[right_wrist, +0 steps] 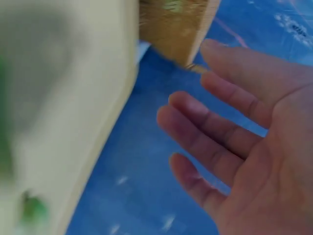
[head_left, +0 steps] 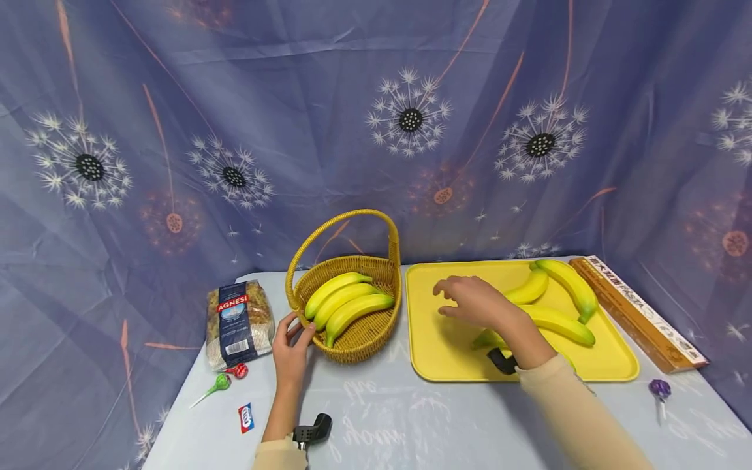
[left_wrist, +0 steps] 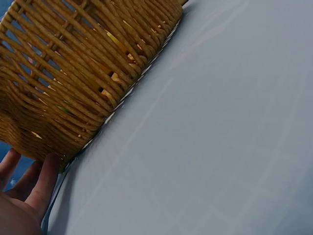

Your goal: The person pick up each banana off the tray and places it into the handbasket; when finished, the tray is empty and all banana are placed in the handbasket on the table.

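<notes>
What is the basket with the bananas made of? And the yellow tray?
The basket looks like woven wicker or rattan, tan and a little glossy: crossing strands show in the left wrist view. The yellow tray looks like smooth matte plastic, with an even colour and a rounded raised rim.

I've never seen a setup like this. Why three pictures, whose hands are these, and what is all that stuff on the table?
No machine here: a person wears three cameras. The big picture comes from one on the head, looking down at the table. The other two come from cameras on the wrists, so they show each hand very close and partly blurred.

The left hand touches the side of a wicker basket that holds three bananas; the left wrist view shows its fingers against the weave. The right hand hovers open over a yellow tray with more bananas on it, and holds nothing.

Also on the table: a bag of pasta, two lollipops and a small wrapped sweet on the left, a long pasta box and a purple lollipop on the right.
</notes>
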{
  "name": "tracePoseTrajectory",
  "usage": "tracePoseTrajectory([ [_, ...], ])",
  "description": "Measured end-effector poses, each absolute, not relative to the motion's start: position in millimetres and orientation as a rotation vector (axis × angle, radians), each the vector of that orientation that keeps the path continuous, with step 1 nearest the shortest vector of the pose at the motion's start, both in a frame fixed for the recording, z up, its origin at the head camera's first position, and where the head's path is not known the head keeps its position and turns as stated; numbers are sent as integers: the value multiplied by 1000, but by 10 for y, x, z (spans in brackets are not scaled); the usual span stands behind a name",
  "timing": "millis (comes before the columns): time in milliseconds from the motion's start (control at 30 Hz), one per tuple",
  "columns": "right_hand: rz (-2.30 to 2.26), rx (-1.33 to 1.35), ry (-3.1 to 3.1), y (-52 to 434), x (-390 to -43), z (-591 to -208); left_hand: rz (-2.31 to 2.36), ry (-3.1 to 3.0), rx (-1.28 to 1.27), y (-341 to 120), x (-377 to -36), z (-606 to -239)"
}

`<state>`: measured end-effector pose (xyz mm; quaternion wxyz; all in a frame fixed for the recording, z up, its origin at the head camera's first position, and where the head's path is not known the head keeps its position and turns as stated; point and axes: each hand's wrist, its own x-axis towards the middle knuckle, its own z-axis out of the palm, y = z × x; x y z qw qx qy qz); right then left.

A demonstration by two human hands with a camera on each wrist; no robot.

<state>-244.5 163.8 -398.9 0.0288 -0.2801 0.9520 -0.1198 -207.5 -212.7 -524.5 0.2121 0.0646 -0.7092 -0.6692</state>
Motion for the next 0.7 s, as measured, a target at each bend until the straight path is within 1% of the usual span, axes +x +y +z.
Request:
tracePoseTrajectory([
  [167,-351,-815,3018,2045,-2160,-4273,-1833,-1978,205,-2123,-2040,-5251],
  [300,-366,-777,3075,2311,-2013,-4406,-1823,-1977,203,-2125,-2039,-5245],
  [500,-306,-744,3131,2592,-1898,-4523,-1824,-1977,193,-2125,-2047,-5244],
  [700,-244,-704,3148,2733,-1843,-4611,-1832,-1973,186,-2114,-2064,-5244],
])
